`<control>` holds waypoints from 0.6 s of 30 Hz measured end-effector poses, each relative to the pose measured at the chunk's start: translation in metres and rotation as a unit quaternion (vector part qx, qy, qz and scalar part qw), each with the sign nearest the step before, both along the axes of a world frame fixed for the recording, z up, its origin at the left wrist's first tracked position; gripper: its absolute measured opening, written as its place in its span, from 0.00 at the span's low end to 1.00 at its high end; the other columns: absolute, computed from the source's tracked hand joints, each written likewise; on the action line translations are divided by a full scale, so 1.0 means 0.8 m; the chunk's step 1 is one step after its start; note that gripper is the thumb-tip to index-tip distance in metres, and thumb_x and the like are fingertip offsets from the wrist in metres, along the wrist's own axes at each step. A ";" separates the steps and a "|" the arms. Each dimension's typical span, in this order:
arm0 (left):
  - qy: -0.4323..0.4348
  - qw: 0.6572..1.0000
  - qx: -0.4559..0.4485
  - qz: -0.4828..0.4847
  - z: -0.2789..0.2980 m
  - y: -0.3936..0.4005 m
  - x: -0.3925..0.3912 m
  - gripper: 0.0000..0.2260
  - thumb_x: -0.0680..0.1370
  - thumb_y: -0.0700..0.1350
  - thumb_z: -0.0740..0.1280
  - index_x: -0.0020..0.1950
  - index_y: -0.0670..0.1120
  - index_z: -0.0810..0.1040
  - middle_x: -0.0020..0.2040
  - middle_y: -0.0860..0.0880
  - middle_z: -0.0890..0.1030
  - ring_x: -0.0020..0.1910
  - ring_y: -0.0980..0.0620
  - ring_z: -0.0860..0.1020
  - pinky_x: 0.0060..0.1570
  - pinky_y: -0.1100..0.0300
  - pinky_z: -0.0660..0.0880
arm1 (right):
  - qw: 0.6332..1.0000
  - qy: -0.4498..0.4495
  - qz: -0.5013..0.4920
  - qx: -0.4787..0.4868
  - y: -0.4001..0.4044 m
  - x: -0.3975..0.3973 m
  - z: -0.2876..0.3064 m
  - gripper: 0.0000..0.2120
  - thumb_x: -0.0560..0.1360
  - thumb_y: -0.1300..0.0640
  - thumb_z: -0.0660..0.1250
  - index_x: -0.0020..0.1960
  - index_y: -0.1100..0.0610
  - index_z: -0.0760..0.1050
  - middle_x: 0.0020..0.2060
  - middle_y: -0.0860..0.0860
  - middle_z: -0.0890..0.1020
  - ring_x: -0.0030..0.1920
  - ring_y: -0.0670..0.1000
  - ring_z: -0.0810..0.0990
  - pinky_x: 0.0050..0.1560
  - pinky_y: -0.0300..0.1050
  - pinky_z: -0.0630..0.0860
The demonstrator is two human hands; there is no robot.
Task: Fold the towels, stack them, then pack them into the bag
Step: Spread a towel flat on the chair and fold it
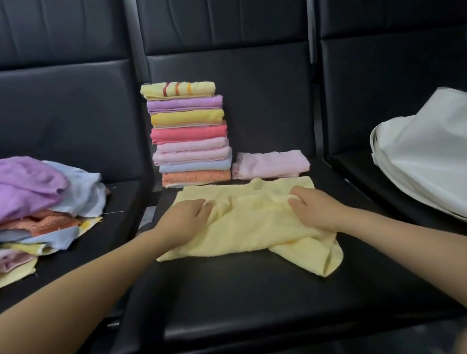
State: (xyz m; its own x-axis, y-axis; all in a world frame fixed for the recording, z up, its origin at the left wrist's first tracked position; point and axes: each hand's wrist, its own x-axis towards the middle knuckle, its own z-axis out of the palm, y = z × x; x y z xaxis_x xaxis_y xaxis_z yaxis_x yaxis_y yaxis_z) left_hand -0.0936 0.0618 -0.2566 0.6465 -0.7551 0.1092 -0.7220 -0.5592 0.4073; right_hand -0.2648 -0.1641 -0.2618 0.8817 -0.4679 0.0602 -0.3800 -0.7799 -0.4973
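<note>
As you look along the row of three black padded seats, the left seat (91, 244) carries a loose heap of unfolded towels (21, 212) in purple, pale blue, orange and yellow. On the middle black seat (244, 304), a tall stack of folded towels (188, 133) stands at the back, with a single folded pink towel (269, 164) lying just beside it on its right. In front of these lies a crumpled pale yellow towel (248, 225). Your left hand (185, 218) rests on its left part with fingers curled into the cloth; your right hand (317, 208) pinches a raised fold on its right part. A soft white bag (445, 159) lies slumped on the right seat (353, 166), well apart from the yellow towel
</note>
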 end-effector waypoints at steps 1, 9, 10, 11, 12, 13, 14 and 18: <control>-0.005 1.000 -0.012 0.001 0.001 0.003 -0.003 0.19 0.84 0.53 0.51 0.35 0.51 0.70 0.37 0.54 0.74 0.40 0.54 0.72 0.46 0.57 0.66 | 1.000 -0.006 0.004 0.004 0.000 -0.004 0.001 0.14 0.83 0.52 0.54 0.50 0.61 0.72 0.45 0.54 0.78 0.46 0.54 0.76 0.44 0.47 0.70; 0.120 0.990 0.069 -0.026 0.010 0.042 -0.023 0.18 0.83 0.51 0.57 0.37 0.47 0.75 0.38 0.52 0.77 0.40 0.54 0.74 0.43 0.59 0.70 | 0.984 0.138 0.114 0.007 0.012 -0.034 0.025 0.14 0.80 0.52 0.59 0.37 0.54 0.72 0.35 0.45 0.73 0.36 0.44 0.71 0.38 0.40 0.67; 0.151 0.988 0.042 -0.014 0.015 0.048 -0.020 0.18 0.83 0.52 0.57 0.40 0.45 0.78 0.39 0.52 0.78 0.40 0.54 0.75 0.44 0.59 0.72 | 0.986 0.115 0.115 0.020 0.011 -0.037 0.031 0.14 0.80 0.53 0.60 0.37 0.55 0.72 0.34 0.45 0.73 0.36 0.45 0.70 0.38 0.41 0.67; 0.182 0.983 0.012 -0.002 0.019 0.055 -0.017 0.17 0.82 0.52 0.58 0.44 0.43 0.80 0.40 0.51 0.80 0.40 0.54 0.76 0.45 0.59 0.73 | 0.990 0.083 0.106 0.044 0.009 -0.040 0.038 0.13 0.79 0.54 0.61 0.38 0.57 0.74 0.34 0.47 0.74 0.36 0.45 0.70 0.39 0.42 0.67; 0.212 0.977 -0.017 0.011 0.023 0.062 -0.013 0.16 0.82 0.52 0.60 0.47 0.44 0.82 0.41 0.51 0.81 0.40 0.55 0.78 0.45 0.59 0.73 | 0.992 0.047 0.090 0.079 0.006 -0.042 0.044 0.12 0.79 0.54 0.62 0.41 0.60 0.77 0.36 0.48 0.75 0.37 0.45 0.72 0.40 0.43 0.67; 0.238 0.970 -0.042 0.021 0.027 0.068 -0.009 0.15 0.82 0.52 0.61 0.49 0.45 0.83 0.43 0.50 0.83 0.41 0.54 0.79 0.46 0.59 0.75 | 0.991 0.010 0.072 0.116 0.002 -0.043 0.051 0.12 0.79 0.54 0.63 0.44 0.62 0.78 0.37 0.49 0.76 0.39 0.46 0.73 0.41 0.43 0.68; 0.253 0.965 -0.060 0.027 0.028 0.072 -0.004 0.13 0.81 0.52 0.62 0.49 0.46 0.83 0.45 0.49 0.84 0.43 0.54 0.80 0.48 0.57 0.76 | 0.988 -0.021 0.054 0.144 -0.001 -0.043 0.058 0.12 0.79 0.54 0.64 0.46 0.63 0.79 0.38 0.50 0.77 0.40 0.47 0.74 0.41 0.43 0.68; 0.137 0.990 0.029 0.034 0.019 0.081 0.014 0.13 0.81 0.52 0.61 0.47 0.47 0.81 0.46 0.49 0.81 0.43 0.55 0.77 0.48 0.59 0.73 | 0.986 -0.089 -0.001 0.143 -0.011 -0.026 0.066 0.08 0.78 0.54 0.66 0.48 0.58 0.80 0.41 0.50 0.80 0.40 0.48 0.77 0.38 0.40 0.71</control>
